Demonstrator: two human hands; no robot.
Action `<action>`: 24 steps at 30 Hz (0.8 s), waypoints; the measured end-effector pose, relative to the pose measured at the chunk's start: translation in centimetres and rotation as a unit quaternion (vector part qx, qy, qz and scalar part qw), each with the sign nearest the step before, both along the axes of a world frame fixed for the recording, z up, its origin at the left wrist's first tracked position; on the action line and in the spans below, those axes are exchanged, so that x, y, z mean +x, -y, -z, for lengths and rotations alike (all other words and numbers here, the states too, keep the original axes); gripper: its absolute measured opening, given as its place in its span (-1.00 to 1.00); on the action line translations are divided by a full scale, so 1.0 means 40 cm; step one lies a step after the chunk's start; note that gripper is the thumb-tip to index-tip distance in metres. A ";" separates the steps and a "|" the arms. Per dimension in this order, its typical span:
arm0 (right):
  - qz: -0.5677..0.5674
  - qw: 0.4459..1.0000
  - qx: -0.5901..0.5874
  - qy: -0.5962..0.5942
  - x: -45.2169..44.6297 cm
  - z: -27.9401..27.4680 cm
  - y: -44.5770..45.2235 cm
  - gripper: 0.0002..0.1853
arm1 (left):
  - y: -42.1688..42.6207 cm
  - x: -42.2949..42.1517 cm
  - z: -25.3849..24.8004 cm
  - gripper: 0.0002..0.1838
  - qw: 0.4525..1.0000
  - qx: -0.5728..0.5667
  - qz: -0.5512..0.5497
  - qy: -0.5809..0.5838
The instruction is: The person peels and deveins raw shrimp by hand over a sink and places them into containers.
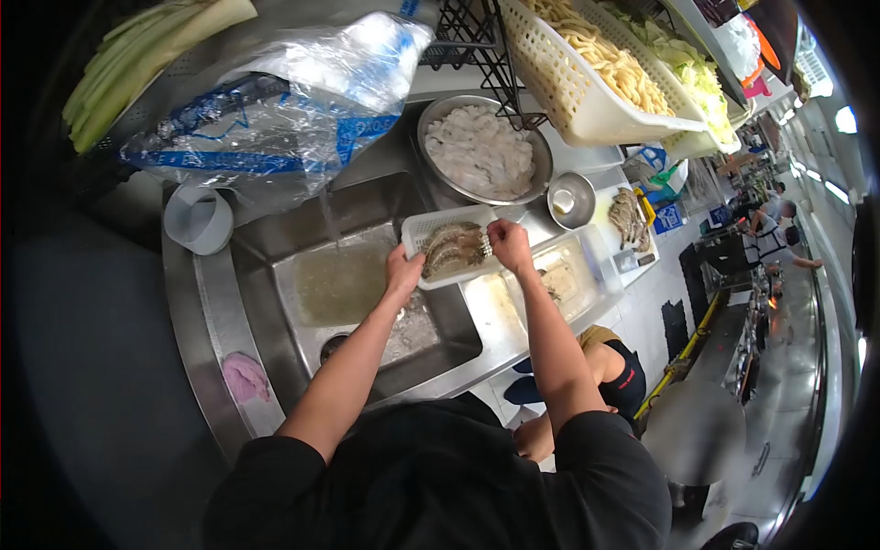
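Observation:
My left hand (403,272) is closed on the left end of a small white perforated basket (423,225). Raw shell-on shrimp (451,249) lie inside it. At the basket's right end is my right hand (510,246), its fingers bent around the rim; whether they also touch shrimp I cannot tell. The basket is held over the right edge of a steel sink (440,321). Below and to its left, cloudy water stands in a tub (339,286) in the sink, and a thin stream runs down into it.
Beyond the basket stands a steel bowl of pale peeled pieces (481,151), beside a smaller steel bowl (572,201). A clear tray (587,275) sits at right, with more shrimp (629,220) behind. A pink cloth (245,378) lies on the left ledge. Another person (610,367) is close by on my right.

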State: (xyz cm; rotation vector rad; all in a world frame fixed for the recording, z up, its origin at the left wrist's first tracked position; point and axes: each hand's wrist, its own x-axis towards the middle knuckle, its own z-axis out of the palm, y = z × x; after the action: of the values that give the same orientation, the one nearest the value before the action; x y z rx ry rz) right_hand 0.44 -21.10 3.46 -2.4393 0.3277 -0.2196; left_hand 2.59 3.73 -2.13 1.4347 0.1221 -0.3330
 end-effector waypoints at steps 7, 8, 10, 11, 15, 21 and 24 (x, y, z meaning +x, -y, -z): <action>-0.147 0.987 0.036 -0.060 0.072 0.053 -0.353 -0.77 | -0.332 -0.064 -0.015 -0.69 0.995 0.021 -0.092 -0.045; -0.176 0.982 0.022 -0.068 0.082 0.063 -0.416 -0.72 | -0.375 -0.070 -0.005 -0.69 0.991 0.022 -0.128 -0.026; -0.219 0.974 0.011 -0.063 0.117 0.082 -0.528 -0.66 | -0.449 -0.071 -0.014 -0.68 0.983 0.019 -0.181 0.007; -0.256 0.966 0.009 -0.047 0.132 0.092 -0.579 -0.60 | -0.479 -0.067 -0.025 -0.68 0.981 0.026 -0.192 0.013; -0.277 0.960 0.028 -0.002 0.190 0.131 -0.733 -0.46 | -0.559 -0.040 -0.061 -0.67 0.972 0.049 -0.226 0.052; -0.240 0.970 -0.016 -0.044 0.214 0.056 -0.790 -0.39 | -0.595 -0.033 -0.096 -0.67 0.975 0.008 -0.215 0.050; -0.220 0.975 0.003 -0.030 0.224 0.060 -0.775 -0.40 | -0.581 -0.022 -0.107 -0.69 0.976 -0.007 -0.208 0.064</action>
State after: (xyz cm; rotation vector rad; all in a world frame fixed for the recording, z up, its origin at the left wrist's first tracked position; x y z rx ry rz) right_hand 9.40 9.88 1.06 -2.4430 -0.1883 0.0501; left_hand 1.71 26.96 2.15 1.3736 0.3103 0.1024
